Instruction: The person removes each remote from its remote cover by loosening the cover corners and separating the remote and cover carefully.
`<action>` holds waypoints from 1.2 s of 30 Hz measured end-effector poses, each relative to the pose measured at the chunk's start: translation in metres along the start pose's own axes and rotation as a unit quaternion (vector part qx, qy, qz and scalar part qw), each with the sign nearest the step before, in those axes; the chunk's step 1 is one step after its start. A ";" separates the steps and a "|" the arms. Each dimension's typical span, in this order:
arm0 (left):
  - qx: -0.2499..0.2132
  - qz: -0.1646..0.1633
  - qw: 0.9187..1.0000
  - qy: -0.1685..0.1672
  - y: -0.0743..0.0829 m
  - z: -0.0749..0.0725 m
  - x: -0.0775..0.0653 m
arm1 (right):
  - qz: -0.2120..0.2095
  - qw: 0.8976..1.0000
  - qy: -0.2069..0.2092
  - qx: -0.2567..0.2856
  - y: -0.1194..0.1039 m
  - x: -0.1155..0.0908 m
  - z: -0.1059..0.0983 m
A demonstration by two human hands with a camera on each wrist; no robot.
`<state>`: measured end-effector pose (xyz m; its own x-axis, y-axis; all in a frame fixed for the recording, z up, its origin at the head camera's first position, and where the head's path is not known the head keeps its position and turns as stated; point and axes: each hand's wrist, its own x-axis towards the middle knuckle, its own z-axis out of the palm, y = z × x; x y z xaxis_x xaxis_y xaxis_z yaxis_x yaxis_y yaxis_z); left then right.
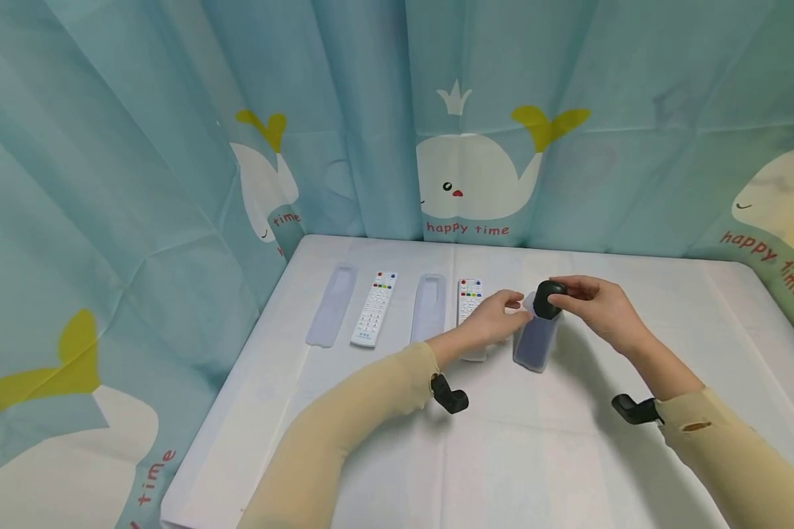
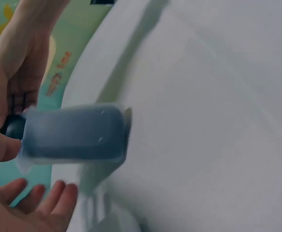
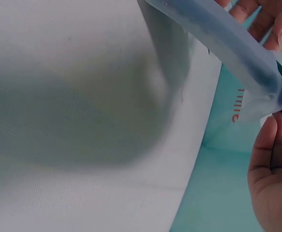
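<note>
A black remote control [image 1: 548,298] sits most of the way inside a translucent sleeve [image 1: 534,347], its rounded end sticking out of the mouth. My right hand [image 1: 602,308] pinches that bare end between thumb and fingers. At the sleeve's mouth is my left hand [image 1: 492,317], its thumb [image 2: 8,147] right by the rim and the other fingers spread apart below. In the left wrist view, the sleeve [image 2: 76,135] is held above the white table, and the dark body shows through it. Beneath my left hand lies a white remote control [image 1: 470,300], partly hidden.
Another white remote control [image 1: 373,308] lies farther left, between two flat translucent sleeves [image 1: 332,305]. All rest on a white-covered table [image 1: 536,448]. Blue curtains [image 1: 364,110] with whale prints stand along its back and left sides.
</note>
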<state>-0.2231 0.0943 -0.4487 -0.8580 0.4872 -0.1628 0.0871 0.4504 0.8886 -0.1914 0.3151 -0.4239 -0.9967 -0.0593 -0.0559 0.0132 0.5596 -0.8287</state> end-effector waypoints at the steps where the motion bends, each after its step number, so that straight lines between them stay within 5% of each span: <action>1: 0.000 0.003 1.000 0.010 0.000 0.002 0.000 | 0.002 1.000 0.001 0.001 0.000 0.000 0.000; 6: -0.034 -0.004 0.998 0.050 -0.001 0.015 -0.001 | 0.025 1.000 0.012 -0.004 -0.004 0.001 0.003; 11: 0.047 0.040 0.993 0.096 -0.002 0.026 -0.002 | 0.051 0.998 0.029 -0.015 -0.006 0.003 0.006; 16: 0.172 0.133 0.970 0.111 -0.001 0.032 -0.004 | 0.072 0.996 0.047 -0.006 -0.008 0.003 0.010; 20: 0.230 0.168 0.952 0.111 0.000 0.036 -0.004 | 0.079 0.995 0.057 0.012 -0.011 0.002 0.014; 25: 0.261 0.173 0.941 0.130 0.001 0.039 -0.003 | 0.070 0.995 0.069 0.006 -0.011 0.002 0.017; 33: 0.310 0.183 0.926 0.109 -0.006 0.042 -0.008 | 0.039 0.994 0.095 -0.036 -0.012 0.002 0.015; 36: 0.311 0.181 0.927 0.108 -0.009 0.042 -0.009 | 0.033 0.994 0.094 -0.038 -0.013 0.003 0.014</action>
<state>-0.1951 0.1176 -0.4731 -0.7911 0.5593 0.2477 0.6064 0.6633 0.4386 -0.1933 0.2959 -0.4216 -0.9913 0.1318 0.0026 0.0802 0.6187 -0.7816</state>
